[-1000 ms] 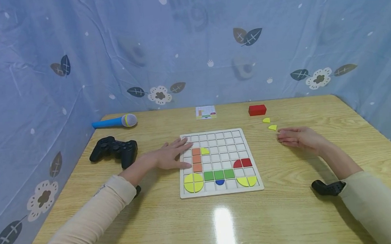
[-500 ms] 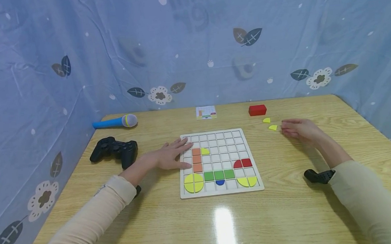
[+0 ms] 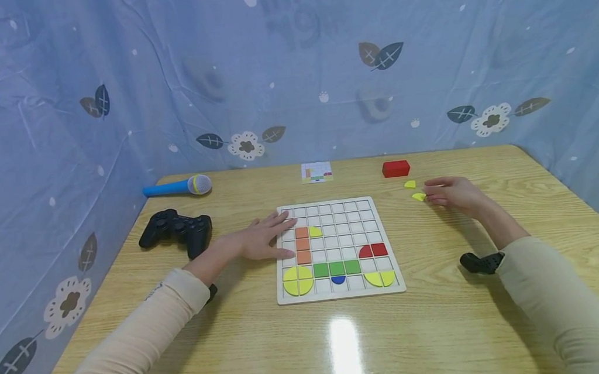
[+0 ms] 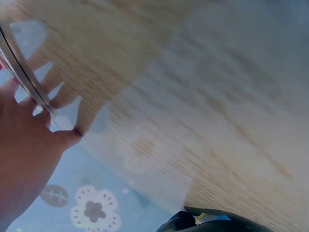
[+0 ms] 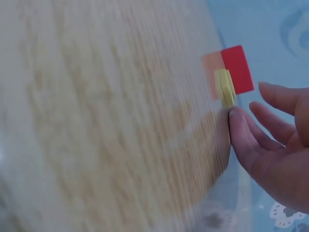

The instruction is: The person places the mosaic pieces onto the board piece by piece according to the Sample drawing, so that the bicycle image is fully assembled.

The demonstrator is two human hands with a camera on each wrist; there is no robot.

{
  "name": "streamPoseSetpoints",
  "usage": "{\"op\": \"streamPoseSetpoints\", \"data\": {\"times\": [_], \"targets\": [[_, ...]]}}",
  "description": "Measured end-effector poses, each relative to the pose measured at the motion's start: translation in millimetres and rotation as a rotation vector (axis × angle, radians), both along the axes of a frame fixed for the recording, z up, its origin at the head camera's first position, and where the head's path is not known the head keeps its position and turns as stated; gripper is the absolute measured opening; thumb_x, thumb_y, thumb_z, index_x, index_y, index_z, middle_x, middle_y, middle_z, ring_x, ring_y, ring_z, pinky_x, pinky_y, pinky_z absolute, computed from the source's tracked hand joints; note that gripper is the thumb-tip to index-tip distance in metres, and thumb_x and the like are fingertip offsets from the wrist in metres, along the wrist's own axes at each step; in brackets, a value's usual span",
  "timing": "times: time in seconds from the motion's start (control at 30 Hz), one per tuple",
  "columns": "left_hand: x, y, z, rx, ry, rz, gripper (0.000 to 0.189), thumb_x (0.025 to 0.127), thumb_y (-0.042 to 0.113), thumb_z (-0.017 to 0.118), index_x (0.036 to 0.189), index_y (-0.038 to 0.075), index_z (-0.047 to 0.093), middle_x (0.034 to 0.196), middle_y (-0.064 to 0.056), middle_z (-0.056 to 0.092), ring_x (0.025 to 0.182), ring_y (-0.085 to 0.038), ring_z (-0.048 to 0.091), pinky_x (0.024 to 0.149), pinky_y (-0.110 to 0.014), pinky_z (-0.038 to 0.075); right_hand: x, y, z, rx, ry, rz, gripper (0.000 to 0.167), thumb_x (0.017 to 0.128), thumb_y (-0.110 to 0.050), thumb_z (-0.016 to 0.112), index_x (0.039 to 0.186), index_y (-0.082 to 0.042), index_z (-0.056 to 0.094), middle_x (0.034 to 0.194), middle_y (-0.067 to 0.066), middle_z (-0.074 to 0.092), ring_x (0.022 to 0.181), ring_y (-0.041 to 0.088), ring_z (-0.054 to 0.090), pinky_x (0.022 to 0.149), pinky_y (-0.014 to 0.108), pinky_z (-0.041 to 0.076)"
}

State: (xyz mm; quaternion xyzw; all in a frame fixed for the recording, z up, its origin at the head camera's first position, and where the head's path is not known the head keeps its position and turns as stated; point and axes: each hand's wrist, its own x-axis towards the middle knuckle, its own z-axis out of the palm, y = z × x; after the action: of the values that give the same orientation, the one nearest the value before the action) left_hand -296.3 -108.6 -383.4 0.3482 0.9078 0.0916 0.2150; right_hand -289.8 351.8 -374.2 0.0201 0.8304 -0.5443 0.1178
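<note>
A white grid board (image 3: 335,206) lies mid-table with yellow, orange, green, blue and red flat pieces in its cells. My left hand (image 3: 261,239) rests spread over the board's left edge, fingertips on the outer cells; in the left wrist view the hand (image 4: 29,140) is seen side-on at that edge. To the right, my right hand (image 3: 457,194) is low over the table, its fingertips right at a yellow quarter-circle piece (image 3: 418,197). A second yellow quarter piece (image 3: 409,184) lies just behind it. In the right wrist view the fingers (image 5: 241,128) are loosely bent beside the yellow pieces (image 5: 225,87).
Behind the yellow pieces stands a red block (image 3: 395,169). A small printed pattern card (image 3: 316,172) lies at the back edge. At left are a black game controller (image 3: 176,229) and a blue toy microphone (image 3: 178,187). A blue cloth (image 3: 290,70) hangs behind the table.
My right hand first drew slightly back to the right, then moved forward and left to the nearer yellow piece, its thumb and fingers parting. The left hand has stayed put.
</note>
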Motion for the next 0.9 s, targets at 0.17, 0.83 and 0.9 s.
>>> {"op": "streamPoseSetpoints", "data": {"times": [0.17,0.83,0.9], "targets": [[-1.3,-0.5,-1.0,-0.003,-0.002,0.003,0.086,0.089,0.063,0.050,0.155,0.026,0.010,0.159,-0.001,-0.003,0.143,-0.024,-0.009,0.111,-0.054,0.000,-2.3,-3,-3.5,0.231,0.066,0.021,0.054,0.098,-0.022,0.057,0.138,0.009,0.040,0.126,0.028,0.051,0.088,0.009,0.058,0.074,0.023,0.050],[0.3,-1.1,0.1,0.002,0.001,-0.008,0.086,0.090,0.063,0.050,0.155,0.025,0.010,0.159,-0.003,-0.002,0.143,-0.024,-0.009,0.111,-0.055,0.001,-5.3,-19,-9.2,0.455,0.262,0.084,0.039,0.088,-0.006,0.069,0.121,0.009,0.057,0.106,0.024,0.059,0.095,0.032,0.055,0.071,0.029,0.045],[0.0,-1.2,-0.2,0.005,0.001,-0.009,0.086,0.090,0.063,0.050,0.155,0.025,0.010,0.159,-0.003,-0.002,0.143,-0.024,-0.009,0.111,-0.055,0.001,-4.6,-19,-8.6,0.452,0.264,0.096,0.039,0.087,-0.005,0.069,0.121,0.008,0.057,0.107,0.025,0.059,0.096,0.033,0.054,0.071,0.028,0.045]]}}
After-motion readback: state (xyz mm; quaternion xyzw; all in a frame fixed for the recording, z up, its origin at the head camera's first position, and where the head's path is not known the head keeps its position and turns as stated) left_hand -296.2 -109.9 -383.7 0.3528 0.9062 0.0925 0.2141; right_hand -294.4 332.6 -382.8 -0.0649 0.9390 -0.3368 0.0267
